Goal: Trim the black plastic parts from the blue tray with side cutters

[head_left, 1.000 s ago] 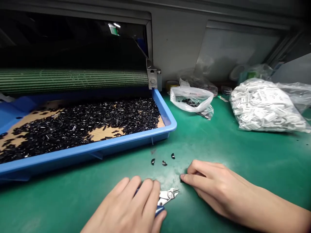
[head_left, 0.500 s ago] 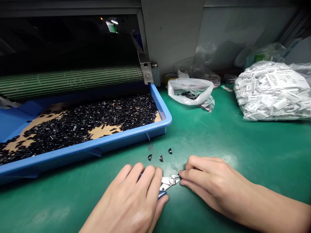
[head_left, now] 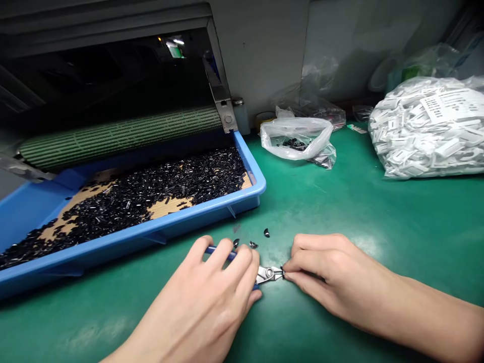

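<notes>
The left hand (head_left: 204, 287) grips blue-handled side cutters (head_left: 269, 274); the right hand (head_left: 325, 272) pinches a small black piece (head_left: 284, 275) at their tip, with a blue tray (head_left: 151, 237) of black pieces (head_left: 151, 189) at left.

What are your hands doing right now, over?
Left hand gripping blue-handled side cutters. Right hand pinching small black piece at cutter tips. Loose black pieces lying just ahead of hands.

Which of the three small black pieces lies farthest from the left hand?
The rightmost piece, alone on the green mat; the other two lie right at the fingers of the left hand.
</notes>
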Tool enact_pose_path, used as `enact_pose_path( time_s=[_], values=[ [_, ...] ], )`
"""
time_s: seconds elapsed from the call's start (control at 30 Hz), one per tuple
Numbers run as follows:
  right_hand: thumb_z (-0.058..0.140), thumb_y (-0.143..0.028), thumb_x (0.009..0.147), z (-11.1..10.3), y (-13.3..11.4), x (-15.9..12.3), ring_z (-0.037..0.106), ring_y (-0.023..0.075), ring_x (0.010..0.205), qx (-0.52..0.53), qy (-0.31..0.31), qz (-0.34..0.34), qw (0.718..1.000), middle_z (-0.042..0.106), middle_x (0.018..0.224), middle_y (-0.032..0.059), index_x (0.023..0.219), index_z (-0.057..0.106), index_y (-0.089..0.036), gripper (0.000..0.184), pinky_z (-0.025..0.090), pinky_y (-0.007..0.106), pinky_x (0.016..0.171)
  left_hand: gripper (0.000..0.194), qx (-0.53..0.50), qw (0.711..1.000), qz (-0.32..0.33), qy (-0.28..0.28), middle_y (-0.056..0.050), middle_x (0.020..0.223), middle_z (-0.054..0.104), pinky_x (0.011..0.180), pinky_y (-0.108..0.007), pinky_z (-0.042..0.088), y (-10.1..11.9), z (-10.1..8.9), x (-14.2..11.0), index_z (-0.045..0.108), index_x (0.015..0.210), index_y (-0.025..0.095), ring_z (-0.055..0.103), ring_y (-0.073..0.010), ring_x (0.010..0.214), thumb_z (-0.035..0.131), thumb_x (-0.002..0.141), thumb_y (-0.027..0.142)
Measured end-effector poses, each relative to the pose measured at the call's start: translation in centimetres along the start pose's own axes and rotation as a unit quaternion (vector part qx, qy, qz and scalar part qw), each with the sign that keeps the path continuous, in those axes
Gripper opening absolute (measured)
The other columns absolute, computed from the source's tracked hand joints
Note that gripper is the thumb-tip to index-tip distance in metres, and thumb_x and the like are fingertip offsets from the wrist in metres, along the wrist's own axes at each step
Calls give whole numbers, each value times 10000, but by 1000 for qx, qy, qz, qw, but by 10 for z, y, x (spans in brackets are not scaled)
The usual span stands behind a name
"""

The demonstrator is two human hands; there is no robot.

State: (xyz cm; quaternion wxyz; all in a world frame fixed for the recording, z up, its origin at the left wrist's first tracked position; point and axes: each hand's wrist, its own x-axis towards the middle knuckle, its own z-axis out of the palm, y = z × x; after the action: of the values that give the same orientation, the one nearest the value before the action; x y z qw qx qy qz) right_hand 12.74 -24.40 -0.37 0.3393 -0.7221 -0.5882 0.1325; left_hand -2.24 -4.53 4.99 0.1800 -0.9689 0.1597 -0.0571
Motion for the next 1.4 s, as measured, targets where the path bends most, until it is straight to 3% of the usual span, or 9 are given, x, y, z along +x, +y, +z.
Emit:
enact_pose_path(
  time_s=[0.13, 0.3, 0.4, 0.57, 0.8, 0.97, 1.1, 1.27, 1.4],
  values=[
    [540, -191, 1051, -2, -2, 2, 584, 147, 735, 5, -9, 11, 1000, 613, 846, -7, 869, 672, -218, 226, 399, 292, 661, 427, 9, 1000, 20, -16, -74, 1109, 660, 829, -520, 351, -4, -2, 0, 704, 1153, 179, 557, -300, 948, 287, 1110, 256],
    [537, -116, 1003, -15, -12, 2, 597, 135, 758, 11, -70, 42, 997, 613, 874, -17, 881, 666, -223, 207, 420, 266, 690, 333, 39, 997, 62, -28, -71, 1052, 644, 739, -486, 331, -9, -3, 2, 682, 1174, 185, 515, -286, 865, 445, 1090, 404],
    [544, -77, 971, -20, -15, 0, 609, 137, 782, 9, -89, 50, 995, 615, 902, -22, 906, 664, -231, 206, 431, 266, 720, 323, 48, 995, 85, -25, -77, 1030, 636, 707, -481, 319, -12, -4, 5, 686, 1133, 180, 497, -278, 827, 446, 1088, 392],
    [534, -69, 974, -19, -13, 1, 619, 140, 792, 3, -94, 45, 995, 620, 900, -28, 921, 663, -241, 221, 433, 273, 733, 303, 52, 990, 128, -18, -98, 1054, 635, 696, -489, 346, -20, -3, 12, 688, 1116, 159, 523, -282, 829, 442, 1091, 334],
    [577, -69, 946, -24, -12, 7, 608, 135, 785, 19, -77, 28, 996, 628, 844, -21, 876, 696, -221, 206, 416, 260, 694, 254, 66, 980, 185, 31, -94, 908, 606, 609, -441, 377, -24, 5, 14, 688, 1070, 95, 559, -260, 747, 539, 1057, 300],
    [618, -58, 889, -22, -6, 16, 571, 117, 664, 45, -12, 26, 999, 627, 775, -14, 913, 767, -185, 197, 414, 250, 632, 278, 35, 988, 142, 52, -84, 874, 586, 577, -422, 373, -21, 6, 4, 666, 1006, 115, 522, -250, 712, 502, 1067, 331],
    [665, -153, 945, -13, 8, 34, 575, 131, 661, 1, 56, 23, 998, 682, 860, 21, 1134, 770, -142, 217, 440, 271, 644, 294, -14, 996, 68, 62, -74, 887, 568, 637, -402, 374, -24, 11, -19, 654, 1098, 93, 495, -233, 737, 437, 1086, 292],
    [641, -214, 1012, -13, 15, 58, 642, 192, 833, -63, 15, -34, 997, 693, 961, 76, 1044, 786, -137, 167, 479, 316, 767, 318, -21, 998, 17, 54, -78, 929, 598, 688, -405, 357, -18, 16, -39, 649, 1146, 93, 502, -237, 777, 396, 1096, 278],
    [609, -185, 1011, -21, 6, 53, 637, 166, 805, -36, -29, -37, 998, 684, 936, 49, 950, 764, -149, 170, 475, 291, 740, 342, -22, 998, 2, 56, -94, 1001, 638, 739, -425, 373, -11, 18, -41, 654, 1172, 90, 529, -254, 828, 383, 1102, 287]
  ],
)
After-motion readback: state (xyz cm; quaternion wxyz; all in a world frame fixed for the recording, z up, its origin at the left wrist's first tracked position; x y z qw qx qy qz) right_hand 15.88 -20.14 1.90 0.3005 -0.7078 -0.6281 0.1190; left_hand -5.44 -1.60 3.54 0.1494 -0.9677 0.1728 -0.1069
